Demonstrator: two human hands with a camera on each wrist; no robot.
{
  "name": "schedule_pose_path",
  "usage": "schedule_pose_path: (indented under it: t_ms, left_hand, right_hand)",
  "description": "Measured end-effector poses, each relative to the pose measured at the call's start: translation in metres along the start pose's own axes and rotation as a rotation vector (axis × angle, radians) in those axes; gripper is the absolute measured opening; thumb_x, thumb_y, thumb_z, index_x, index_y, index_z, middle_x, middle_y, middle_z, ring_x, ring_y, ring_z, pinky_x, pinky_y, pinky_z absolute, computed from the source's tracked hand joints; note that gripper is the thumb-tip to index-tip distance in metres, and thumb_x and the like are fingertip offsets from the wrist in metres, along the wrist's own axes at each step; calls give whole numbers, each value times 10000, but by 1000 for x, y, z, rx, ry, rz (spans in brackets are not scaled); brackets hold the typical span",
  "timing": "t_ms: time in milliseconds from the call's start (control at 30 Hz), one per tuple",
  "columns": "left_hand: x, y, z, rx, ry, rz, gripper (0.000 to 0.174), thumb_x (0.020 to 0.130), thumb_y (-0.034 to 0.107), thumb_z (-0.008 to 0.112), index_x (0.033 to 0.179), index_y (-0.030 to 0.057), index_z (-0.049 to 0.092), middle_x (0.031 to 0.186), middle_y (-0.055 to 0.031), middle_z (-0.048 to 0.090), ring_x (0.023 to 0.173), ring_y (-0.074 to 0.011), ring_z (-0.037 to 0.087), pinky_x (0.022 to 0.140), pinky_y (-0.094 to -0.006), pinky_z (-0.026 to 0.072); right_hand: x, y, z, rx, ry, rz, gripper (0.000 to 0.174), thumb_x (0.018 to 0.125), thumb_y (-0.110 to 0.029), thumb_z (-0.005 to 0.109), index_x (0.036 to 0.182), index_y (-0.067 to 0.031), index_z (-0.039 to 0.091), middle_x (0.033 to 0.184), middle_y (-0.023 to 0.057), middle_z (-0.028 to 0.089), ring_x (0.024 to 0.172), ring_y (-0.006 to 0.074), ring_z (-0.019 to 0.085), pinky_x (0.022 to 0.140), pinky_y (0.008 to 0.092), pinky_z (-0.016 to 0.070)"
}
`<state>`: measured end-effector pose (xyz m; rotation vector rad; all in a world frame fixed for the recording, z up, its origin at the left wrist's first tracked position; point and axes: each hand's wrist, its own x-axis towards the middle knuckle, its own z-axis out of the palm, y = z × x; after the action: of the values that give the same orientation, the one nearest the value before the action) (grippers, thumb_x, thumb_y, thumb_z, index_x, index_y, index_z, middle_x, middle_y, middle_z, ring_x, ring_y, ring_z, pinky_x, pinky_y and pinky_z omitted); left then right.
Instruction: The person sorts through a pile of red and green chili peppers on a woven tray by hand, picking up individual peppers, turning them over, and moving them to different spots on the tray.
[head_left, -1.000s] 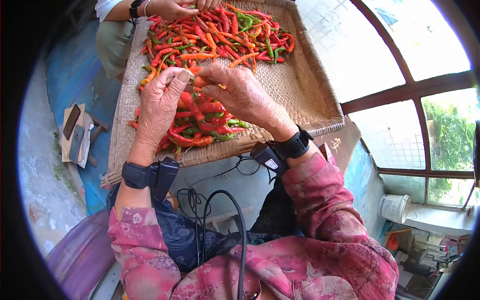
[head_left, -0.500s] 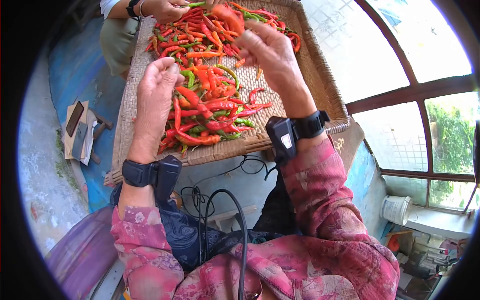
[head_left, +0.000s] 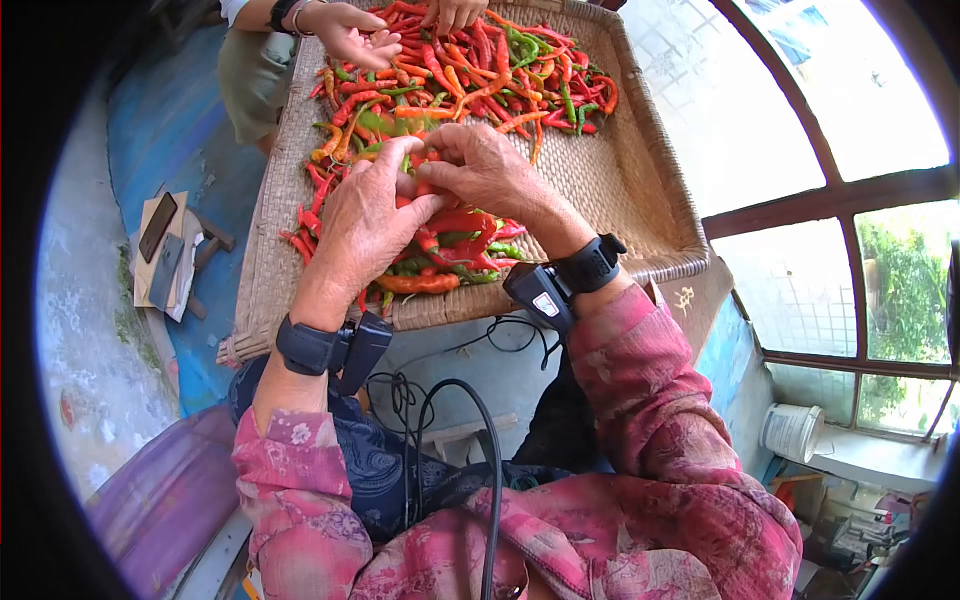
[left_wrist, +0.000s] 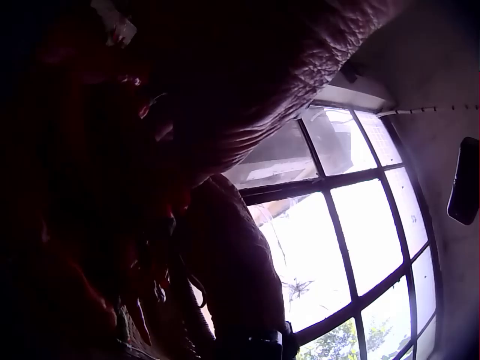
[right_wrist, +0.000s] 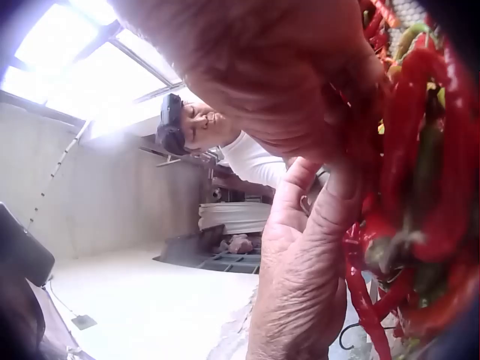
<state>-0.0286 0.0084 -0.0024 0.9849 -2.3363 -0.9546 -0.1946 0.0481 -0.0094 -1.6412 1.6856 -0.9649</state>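
My left hand (head_left: pixel 362 215) and right hand (head_left: pixel 495 180) meet over the near pile of red and green chili peppers (head_left: pixel 420 283). Between the right thumb and fingers I pinch a red chili pepper (head_left: pixel 427 186). The left thumb and forefinger reach round toward the same spot, their tips right by the right fingertips; I cannot tell whether they grip anything. In the right wrist view the left hand (right_wrist: pixel 300 262) comes up from below, beside glossy red chili peppers (right_wrist: pixel 405 142). The left wrist view is mostly dark.
The chilies lie on a shallow woven tray (head_left: pixel 640 200) with a raised rim. Across it another person's hands (head_left: pixel 355 35) are over a larger chili pile (head_left: pixel 480 75). Black cables (head_left: pixel 490 440) hang before my lap. Windows (head_left: pixel 780 260) stand to the right, phones (head_left: pixel 158 228) to the left.
My right hand swung out to the far pile with a red chili, then came back beside the left. The left hand moved slightly right. The other person's near hand has opened; a green blur shows below it.
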Motion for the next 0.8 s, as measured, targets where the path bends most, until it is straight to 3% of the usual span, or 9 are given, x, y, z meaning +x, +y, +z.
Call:
schedule_pose_path:
  t_ms: [133, 200, 333, 367, 400, 500, 700, 767, 800]
  left_hand:
    - [1, -1, 1, -42, 15, -40, 414, 766, 181, 695, 1117, 75, 504, 783, -97, 645, 737, -229, 629, 689, -352, 484]
    - [2, -4, 5, -87, 13, -89, 373, 762, 218, 695, 1061, 87, 514, 764, -92, 639, 729, -264, 624, 678, -381, 483]
    - [5, -5, 4, -164, 114, -42, 262, 782, 144, 646, 1003, 59, 531, 723, -86, 626, 642, -203, 614, 628, -326, 484]
    - [6, -4, 2, -211, 129, -67, 241, 786, 125, 632, 993, 50, 535, 709, -84, 619, 628, -175, 606, 622, -308, 482]
    - [8, -9, 2, -282, 149, -33, 201, 812, 106, 611, 979, 31, 529, 713, -55, 608, 653, -109, 581, 627, -259, 470]
    - [10, -12, -2, -592, 237, 47, 146, 842, 90, 580, 957, 17, 527, 758, -33, 597, 690, -82, 562, 636, -233, 463]
    - [9, -4, -15, -810, 315, -40, 74, 889, 104, 534, 925, 39, 530, 800, -2, 569, 715, -50, 531, 688, -190, 439]
    - [9, -5, -17, -811, 332, -78, 80, 892, 118, 540, 916, 42, 534, 792, 11, 558, 720, -50, 530, 687, -195, 444]
    - [8, -5, -18, -810, 334, -79, 80, 892, 118, 540, 916, 42, 534, 792, 11, 558, 720, -50, 530, 687, -195, 444]
  right_hand:
    - [-4, 2, 0, 20, -15, -42, 254, 785, -192, 636, 918, 23, 609, 667, 96, 586, 591, 156, 582, 537, 294, 466]
    - [-8, 6, 2, 378, -27, 44, 211, 819, -151, 637, 947, 12, 595, 667, 46, 577, 592, 98, 550, 521, 259, 450]
    - [-8, 6, -14, 484, 121, -76, 144, 844, -82, 628, 944, 13, 586, 689, 2, 566, 598, 59, 530, 536, 218, 447]
    - [-6, 4, -24, 282, 293, -213, 143, 846, -80, 630, 944, 15, 587, 700, 17, 596, 614, 60, 559, 555, 211, 454]
    - [-10, -3, -35, 346, 329, -192, 157, 859, -120, 625, 958, -2, 600, 728, 33, 619, 643, 59, 574, 571, 203, 454]
    - [-18, -14, -53, 529, 426, -129, 210, 882, -191, 613, 998, -16, 620, 730, 27, 624, 584, 36, 525, 548, 172, 424]
    - [-28, -20, -67, 386, 19, 118, 212, 894, -200, 595, 977, -6, 616, 690, 2, 584, 545, 50, 517, 488, 201, 445]
    - [-22, -10, -68, 527, 227, 59, 210, 907, -197, 575, 975, -1, 606, 736, 28, 601, 571, 72, 535, 511, 206, 455]
    - [-14, -5, -70, 810, 367, -38, 230, 909, -196, 570, 1017, 8, 575, 810, 64, 620, 645, 93, 572, 564, 206, 478]
